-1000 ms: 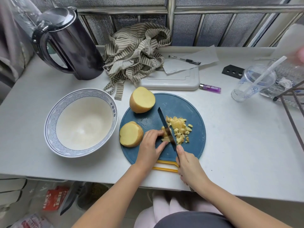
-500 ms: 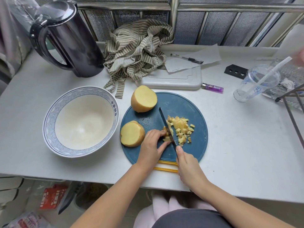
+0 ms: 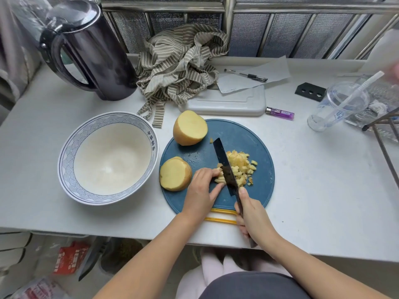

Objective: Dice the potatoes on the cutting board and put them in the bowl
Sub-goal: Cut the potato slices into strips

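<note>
Dicing in progress. My left hand (image 3: 199,188), fingers curled, pins the last pale-yellow potato strips (image 3: 219,179) near the middle of the round blue plastic cutting board (image 3: 248,134). My right hand (image 3: 252,214) is wrapped round the handle of the black-bladed knife (image 3: 224,167), one finger extended toward the blade, which lies across the strips. Right of the blade, on the board, lies a heap of small yellow cubes (image 3: 241,167). A far potato half (image 3: 190,128) sits at the board's far-left edge and a near potato half (image 3: 174,174) at its left edge. The white ceramic bowl with a blue wave-patterned rim (image 3: 101,121) stands just left of the board, with no potato in it. Judged handling: raw potato is firm and dense, and its wet cut faces are slippery. Set each half flat side down and hold it over the dome with fingertips tucked. The cubes are light and scatter easily, so scoop them.
</note>
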Demonstrator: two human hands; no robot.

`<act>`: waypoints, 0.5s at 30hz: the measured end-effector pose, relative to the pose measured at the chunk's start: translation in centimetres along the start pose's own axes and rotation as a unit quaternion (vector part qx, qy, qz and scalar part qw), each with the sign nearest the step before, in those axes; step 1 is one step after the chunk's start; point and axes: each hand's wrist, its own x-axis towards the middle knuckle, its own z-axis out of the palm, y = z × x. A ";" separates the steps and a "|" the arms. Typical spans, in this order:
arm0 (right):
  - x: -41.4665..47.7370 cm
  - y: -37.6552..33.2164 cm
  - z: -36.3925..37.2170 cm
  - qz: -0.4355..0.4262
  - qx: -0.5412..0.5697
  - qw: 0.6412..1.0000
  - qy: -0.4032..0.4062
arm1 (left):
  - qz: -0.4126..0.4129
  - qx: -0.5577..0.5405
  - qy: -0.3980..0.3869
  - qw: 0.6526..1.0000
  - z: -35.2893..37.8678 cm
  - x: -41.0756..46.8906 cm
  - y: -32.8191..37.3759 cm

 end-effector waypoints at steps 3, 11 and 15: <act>-0.5 0.4 -0.5 0.024 0.041 0.999 -0.016 | -0.005 -0.002 -0.009 1.000 -0.3 0.0 0.1; -1.2 0.3 -1.0 0.003 0.043 0.999 -0.014 | -0.013 0.012 -0.023 1.000 -1.2 -0.4 -0.1; -1.8 -0.2 -0.8 -0.029 0.039 0.999 -0.012 | -0.032 0.026 -0.002 0.999 -1.2 -0.3 -0.3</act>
